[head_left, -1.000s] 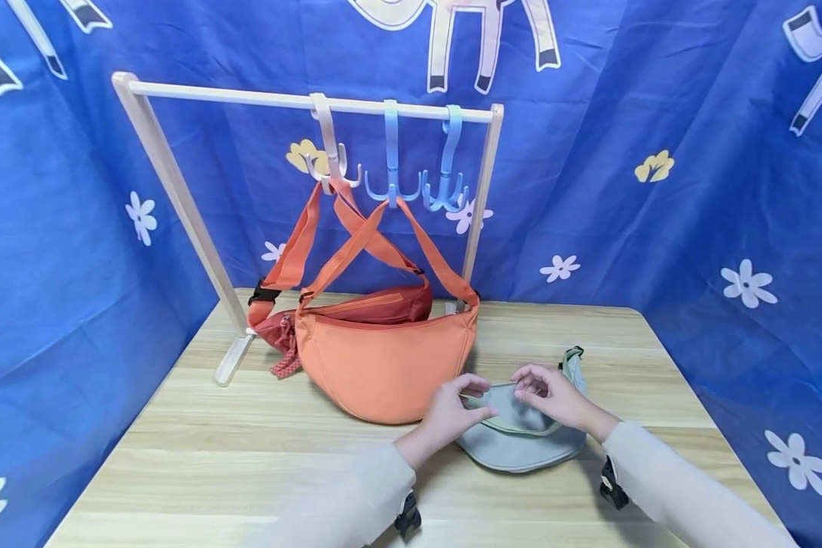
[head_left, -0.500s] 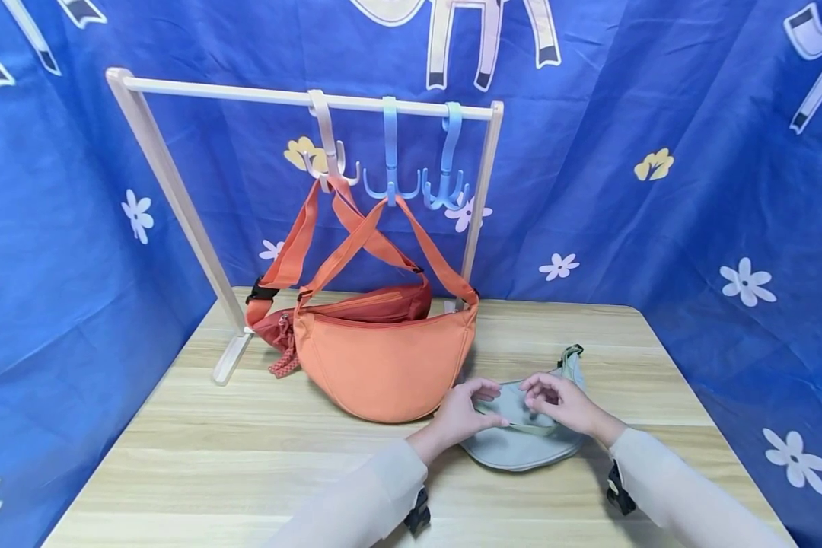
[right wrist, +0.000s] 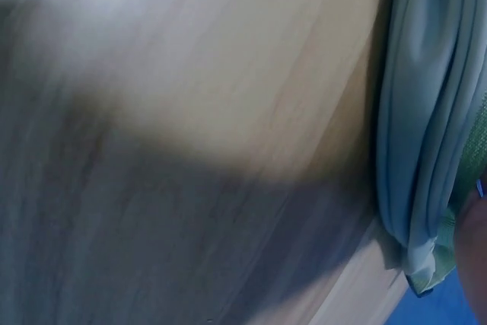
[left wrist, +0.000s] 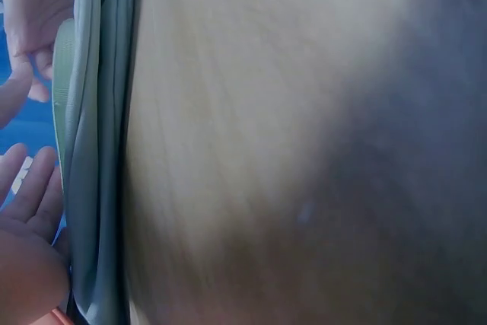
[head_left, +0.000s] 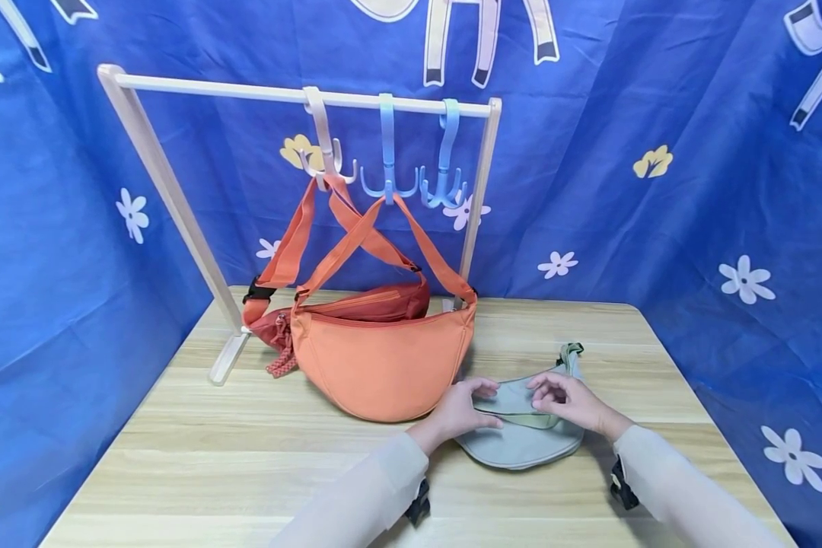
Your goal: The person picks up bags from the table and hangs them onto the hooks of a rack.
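A pale grey-green crescent bag (head_left: 520,445) lies on the table with its light green strap (head_left: 530,420) across its top. Over the bag's left end is my left hand (head_left: 459,411), its thumb apart from its loosely bent fingers and nothing between them. My right hand (head_left: 570,399) hovers above the right part, fingers loosely curled close to the strap. The left wrist view has both hands beside the upper face of the bag (left wrist: 99,150). In the right wrist view the folded side of the bag (right wrist: 426,112) shows, with the right hand mostly cut off.
A white rack (head_left: 219,87) stands behind, carrying a pinkish-white hook (head_left: 325,144) and two blue hooks (head_left: 388,144). An orange bag (head_left: 383,369) hangs by its strap in front of a red bag (head_left: 377,304). Blue printed cloth (head_left: 589,228) surrounds the wooden table (head_left: 246,449).
Both hands have shifted slightly to the right over the grey-green bag. Its strap now lies straighter and higher across the bag. The hanging bags keep their places.
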### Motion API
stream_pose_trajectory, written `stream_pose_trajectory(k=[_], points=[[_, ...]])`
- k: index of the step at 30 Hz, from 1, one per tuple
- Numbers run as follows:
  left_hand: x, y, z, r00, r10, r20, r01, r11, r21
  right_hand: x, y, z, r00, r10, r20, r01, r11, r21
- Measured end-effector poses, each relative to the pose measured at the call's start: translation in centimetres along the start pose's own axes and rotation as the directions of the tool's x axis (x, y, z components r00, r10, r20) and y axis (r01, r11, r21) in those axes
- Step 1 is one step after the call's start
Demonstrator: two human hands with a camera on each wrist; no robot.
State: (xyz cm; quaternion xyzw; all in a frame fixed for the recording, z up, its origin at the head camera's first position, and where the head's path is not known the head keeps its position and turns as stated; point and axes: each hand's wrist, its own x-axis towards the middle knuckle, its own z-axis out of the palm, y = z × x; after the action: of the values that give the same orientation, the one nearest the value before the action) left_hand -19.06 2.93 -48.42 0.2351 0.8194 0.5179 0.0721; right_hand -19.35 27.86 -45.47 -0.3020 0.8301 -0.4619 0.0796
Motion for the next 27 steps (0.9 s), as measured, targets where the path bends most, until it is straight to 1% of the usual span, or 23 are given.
stream_pose_trajectory(k=[4, 7, 11, 13, 20, 23, 25, 27], points=[[0.1, -0.2, 0.1, 1.000, -0.010, 0.012, 0.010, 1.000, 0.028, -0.1, 0.6, -0.2, 1.000, -0.002, 0.024, 0.001, 1.000, 0.021], [0.1, -0.4, 0.3, 1.000, -0.023, 0.013, 0.022, 0.998, 0.057, -0.1, 1.7, -0.2, 0.999, 0.004, 0.046, -0.006, 0.999, 0.046], [0.2, -0.6, 0.5, 0.999, -0.046, 0.013, 0.045, 0.996, 0.077, -0.1, 3.5, -0.2, 0.997, 0.039, 0.073, -0.042, 0.998, 0.040], [0.3, -0.6, 0.6, 0.998, -0.055, 0.014, 0.054, 0.995, 0.078, 0.0, 3.9, -0.2, 0.994, 0.061, 0.087, -0.065, 0.997, 0.034], [0.3, -0.3, 0.5, 0.995, -0.101, 0.010, 0.099, 0.990, 0.104, 0.1, 4.0, -0.4, 0.986, 0.109, 0.126, -0.113, 0.993, 0.024], [0.3, -0.3, 0.5, 0.995, -0.104, 0.007, 0.103, 0.988, 0.116, 0.2, 4.1, -0.5, 0.983, 0.125, 0.138, -0.126, 0.992, 0.001], [0.3, -0.2, 0.5, 0.995, -0.103, 0.008, 0.101, 0.987, 0.128, 0.2, 4.0, -0.5, 0.981, 0.126, 0.146, -0.125, 0.992, -0.013], [0.3, -0.1, 0.4, 0.995, -0.102, 0.014, 0.099, 0.986, 0.135, 0.2, 4.1, -0.5, 0.982, 0.105, 0.156, -0.103, 0.994, -0.022]])
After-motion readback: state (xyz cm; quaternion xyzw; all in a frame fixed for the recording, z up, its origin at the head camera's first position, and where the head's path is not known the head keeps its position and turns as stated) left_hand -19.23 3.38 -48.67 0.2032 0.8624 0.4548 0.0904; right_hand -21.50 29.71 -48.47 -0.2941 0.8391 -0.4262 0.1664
